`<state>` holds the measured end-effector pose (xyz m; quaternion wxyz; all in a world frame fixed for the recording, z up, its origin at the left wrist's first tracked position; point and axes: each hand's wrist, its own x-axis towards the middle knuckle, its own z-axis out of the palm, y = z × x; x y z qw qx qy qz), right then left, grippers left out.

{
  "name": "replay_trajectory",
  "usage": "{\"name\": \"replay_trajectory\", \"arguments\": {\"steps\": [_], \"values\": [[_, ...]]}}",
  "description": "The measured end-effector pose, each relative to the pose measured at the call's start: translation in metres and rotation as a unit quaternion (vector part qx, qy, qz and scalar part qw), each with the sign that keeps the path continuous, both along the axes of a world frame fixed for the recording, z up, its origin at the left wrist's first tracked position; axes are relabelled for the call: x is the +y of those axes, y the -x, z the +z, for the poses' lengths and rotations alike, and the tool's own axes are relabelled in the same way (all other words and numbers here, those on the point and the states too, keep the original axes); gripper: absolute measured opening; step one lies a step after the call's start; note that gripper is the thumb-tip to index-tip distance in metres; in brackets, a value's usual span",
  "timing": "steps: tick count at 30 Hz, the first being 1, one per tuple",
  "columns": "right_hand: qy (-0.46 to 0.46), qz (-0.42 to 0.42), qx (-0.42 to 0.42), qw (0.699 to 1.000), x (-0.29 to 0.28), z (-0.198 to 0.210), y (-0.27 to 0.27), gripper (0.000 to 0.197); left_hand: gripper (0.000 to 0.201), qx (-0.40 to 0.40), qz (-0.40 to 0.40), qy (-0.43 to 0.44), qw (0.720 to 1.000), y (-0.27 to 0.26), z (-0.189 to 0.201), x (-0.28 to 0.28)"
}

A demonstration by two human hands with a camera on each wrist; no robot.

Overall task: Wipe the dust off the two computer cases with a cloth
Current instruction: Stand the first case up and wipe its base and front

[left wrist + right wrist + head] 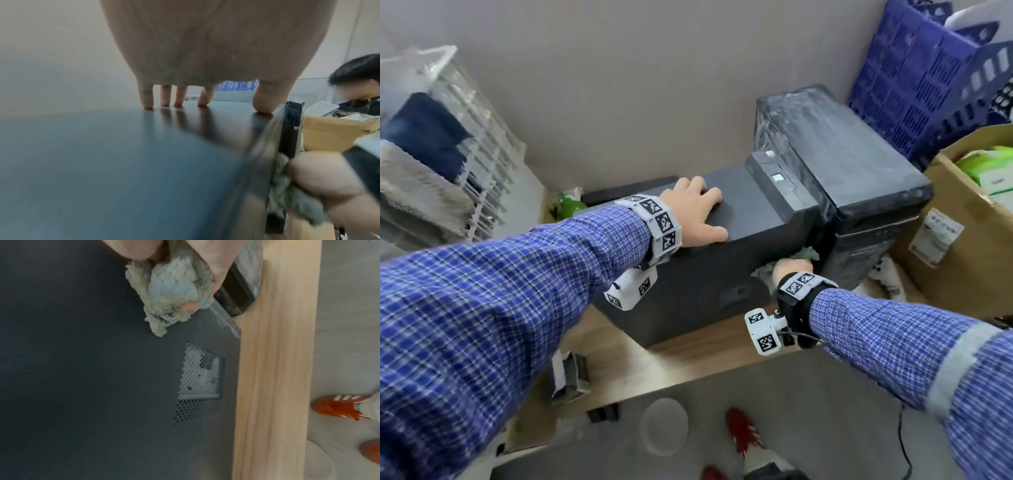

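Two black computer cases stand side by side on a wooden table (619,370). The nearer case (753,209) has my left hand (697,212) resting flat on its top, fingers spread and straight (202,101). The second case (859,178), wrapped in clear film, stands to its right. My right hand (789,267) grips a crumpled pale blue-grey cloth (174,292) and presses it against the nearer case's side panel (82,369), close to its front edge and above a mesh vent (200,382). The cloth (292,194) also shows in the left wrist view.
A cardboard box (969,219) with green packs stands at the right, a blue plastic crate (914,75) behind it. A wire rack (448,154) is on the left. Small items (568,377) lie near the table's front edge. Another person (357,84) sits beyond the box.
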<state>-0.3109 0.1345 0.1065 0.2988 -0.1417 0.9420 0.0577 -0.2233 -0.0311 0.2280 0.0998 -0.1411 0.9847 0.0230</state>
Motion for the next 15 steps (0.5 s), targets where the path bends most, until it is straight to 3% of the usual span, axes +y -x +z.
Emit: {"name": "replay_trajectory", "arguments": {"steps": [4, 8, 11, 15], "values": [[-0.06, 0.117, -0.038, 0.991, -0.002, -0.031, 0.008, 0.037, 0.082, -0.024, 0.008, -0.043, 0.999, 0.005, 0.004, -0.003], [-0.036, 0.218, -0.038, 0.975, 0.005, -0.043, 0.007, 0.044, 0.081, -0.02, 0.012, -0.057, 0.998, 0.005, 0.0, -0.008], [-0.047, 0.204, -0.07, 0.975, 0.009, -0.052, 0.004, 0.043, 0.079, -0.011, 0.003, -0.046, 0.999, 0.006, -0.003, -0.006], [-0.063, 0.166, -0.116, 0.977, 0.004, -0.1, 0.008, 0.053, 0.088, -0.007, 0.0, -0.043, 0.999, 0.006, -0.008, -0.005]]}}
